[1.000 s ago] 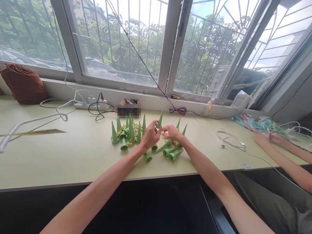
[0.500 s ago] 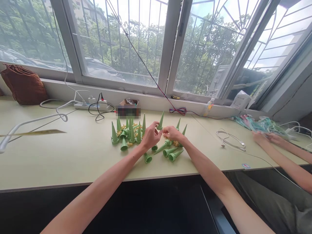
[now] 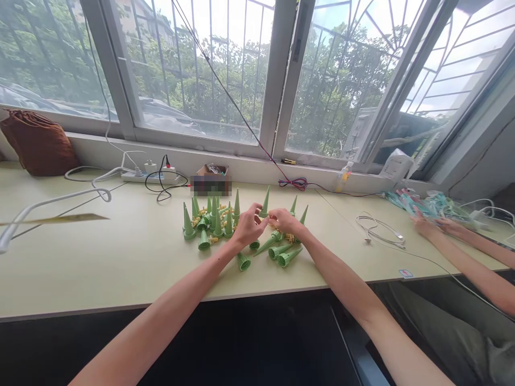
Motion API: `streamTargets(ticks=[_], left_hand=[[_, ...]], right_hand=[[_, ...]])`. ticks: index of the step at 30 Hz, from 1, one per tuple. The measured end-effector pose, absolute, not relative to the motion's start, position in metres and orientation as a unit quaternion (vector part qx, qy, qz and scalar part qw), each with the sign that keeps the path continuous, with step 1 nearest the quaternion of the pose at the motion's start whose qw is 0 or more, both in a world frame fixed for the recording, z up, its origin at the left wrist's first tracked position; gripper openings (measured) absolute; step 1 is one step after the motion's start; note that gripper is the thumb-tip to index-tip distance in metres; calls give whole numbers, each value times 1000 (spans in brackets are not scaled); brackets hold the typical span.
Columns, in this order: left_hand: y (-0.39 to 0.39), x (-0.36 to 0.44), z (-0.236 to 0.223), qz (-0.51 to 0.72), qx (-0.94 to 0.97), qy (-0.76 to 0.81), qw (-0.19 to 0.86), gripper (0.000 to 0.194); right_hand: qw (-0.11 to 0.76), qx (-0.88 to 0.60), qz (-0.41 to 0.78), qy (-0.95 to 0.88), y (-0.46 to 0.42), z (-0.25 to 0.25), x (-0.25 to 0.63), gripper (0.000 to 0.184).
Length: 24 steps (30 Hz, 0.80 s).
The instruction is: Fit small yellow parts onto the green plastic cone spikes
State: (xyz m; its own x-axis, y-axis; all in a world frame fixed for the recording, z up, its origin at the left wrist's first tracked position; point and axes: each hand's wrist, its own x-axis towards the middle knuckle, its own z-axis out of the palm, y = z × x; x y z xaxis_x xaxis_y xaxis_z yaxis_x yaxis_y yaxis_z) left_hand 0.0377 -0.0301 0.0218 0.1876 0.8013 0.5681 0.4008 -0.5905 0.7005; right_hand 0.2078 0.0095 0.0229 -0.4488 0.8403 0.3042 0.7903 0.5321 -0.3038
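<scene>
My left hand (image 3: 248, 228) grips a green plastic cone-shaped spike (image 3: 266, 202) by its wide base, with its point upward. Close against that base, my right hand (image 3: 285, 221) has its fingertips pinched together; whatever lies between them is too small to make out. On the left stands a cluster of similar green spikes (image 3: 218, 225), mixed with small yellow valve-like pieces (image 3: 213, 239). Several more spikes lie on their sides beneath and in front of my hands, among them one with its open end toward me (image 3: 243, 262). Two upright spikes show behind my right hand.
A small open box (image 3: 213, 170) and a white power strip (image 3: 148, 174) stand along the window wall. A coiled white cable (image 3: 378, 230) lies to the right. Beyond it, another person's hands (image 3: 428, 225) handle bluish plastic material (image 3: 432, 205). A brown bag (image 3: 38, 142) sits far left.
The held spike has dropped slightly, and my right fingers have closed in on its base. The other person's hands have shifted a little to the left.
</scene>
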Motion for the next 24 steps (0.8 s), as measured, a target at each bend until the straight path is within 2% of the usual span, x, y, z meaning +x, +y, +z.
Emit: streamTargets(ticks=[6,16,24], left_hand=[[-29,37,21,503,739,396,209,33],[-30,37,22,497,741,403,203,32],[-31,37,22,488,743,410,204,30]], right_hand=[[223,-460,85,-855,7,27,215,8],[196,-460,156,-852,9,29,222,25],[193,-479,164,-840,8,28,220,14]])
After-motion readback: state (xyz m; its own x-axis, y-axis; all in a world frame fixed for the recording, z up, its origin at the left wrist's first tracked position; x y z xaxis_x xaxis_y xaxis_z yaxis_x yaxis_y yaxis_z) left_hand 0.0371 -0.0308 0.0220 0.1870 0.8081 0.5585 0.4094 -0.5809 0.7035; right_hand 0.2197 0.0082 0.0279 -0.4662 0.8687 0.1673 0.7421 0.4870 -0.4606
